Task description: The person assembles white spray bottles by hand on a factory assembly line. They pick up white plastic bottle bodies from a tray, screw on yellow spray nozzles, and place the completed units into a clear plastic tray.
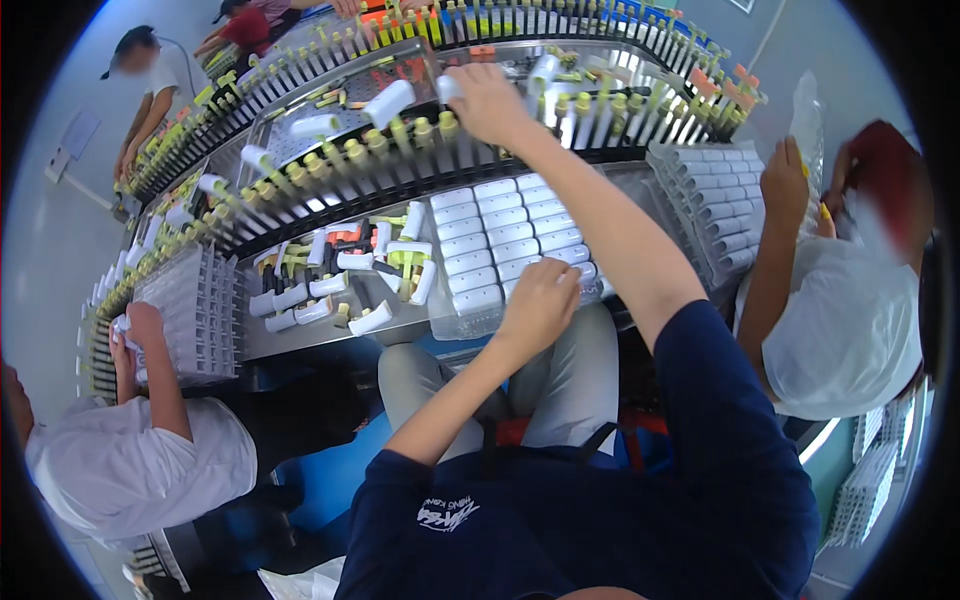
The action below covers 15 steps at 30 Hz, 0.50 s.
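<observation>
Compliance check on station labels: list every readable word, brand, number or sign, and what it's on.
White print on the chest of the navy shirt: lettering, wording withheld here.
White parts in rows: tiny dark marks, too small to read.
Pale sheet on the wall at left: too small and blurred to read.
No other text can be made out.

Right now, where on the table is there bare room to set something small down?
A narrow strip of metal table in front of the loose parts, between stacked trays and packed tray. Crowded: the rack and the packed tray beside the left hand.
</observation>
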Each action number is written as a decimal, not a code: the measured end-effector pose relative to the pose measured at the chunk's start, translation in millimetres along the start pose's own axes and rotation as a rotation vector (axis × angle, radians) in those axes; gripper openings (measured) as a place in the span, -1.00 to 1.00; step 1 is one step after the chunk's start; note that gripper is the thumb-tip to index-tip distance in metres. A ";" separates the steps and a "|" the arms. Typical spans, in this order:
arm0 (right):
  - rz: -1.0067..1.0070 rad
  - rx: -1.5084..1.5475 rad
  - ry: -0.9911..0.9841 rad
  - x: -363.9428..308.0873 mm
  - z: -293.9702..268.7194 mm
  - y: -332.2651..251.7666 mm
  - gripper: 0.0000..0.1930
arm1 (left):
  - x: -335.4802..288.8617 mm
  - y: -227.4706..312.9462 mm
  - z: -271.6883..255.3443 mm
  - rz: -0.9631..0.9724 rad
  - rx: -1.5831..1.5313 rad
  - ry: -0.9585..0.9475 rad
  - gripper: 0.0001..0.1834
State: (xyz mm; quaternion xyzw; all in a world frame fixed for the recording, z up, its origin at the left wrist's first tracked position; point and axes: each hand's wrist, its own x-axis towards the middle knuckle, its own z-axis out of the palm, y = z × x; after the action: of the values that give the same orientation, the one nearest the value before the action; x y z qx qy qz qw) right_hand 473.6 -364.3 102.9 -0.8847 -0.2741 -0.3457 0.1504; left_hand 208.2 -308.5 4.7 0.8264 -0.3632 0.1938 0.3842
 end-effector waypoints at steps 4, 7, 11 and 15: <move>0.021 -0.070 -0.163 -2.7 -16.3 -35.6 -0.26 | 10.4 -4.4 66.0 0.076 0.204 -0.300 -0.68; -0.157 0.089 -0.114 -41.2 -46.6 -49.9 -0.34 | 10.2 -16.2 85.8 0.113 0.296 -0.253 -0.66; 0.054 0.370 -0.037 -118.5 -124.5 -57.2 -0.64 | 7.8 -23.0 104.1 0.052 0.381 -0.188 -0.65; 0.500 0.243 -0.143 -214.5 -182.4 -26.0 -0.74 | 9.5 -6.9 93.0 0.002 0.371 -0.287 -0.75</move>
State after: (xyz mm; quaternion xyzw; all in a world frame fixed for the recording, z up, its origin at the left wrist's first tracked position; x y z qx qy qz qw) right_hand 230.7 -508.2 86.5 -0.9224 -0.0969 -0.1994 0.3163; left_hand 223.5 -381.8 -51.6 0.9016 -0.3731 0.1378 0.1700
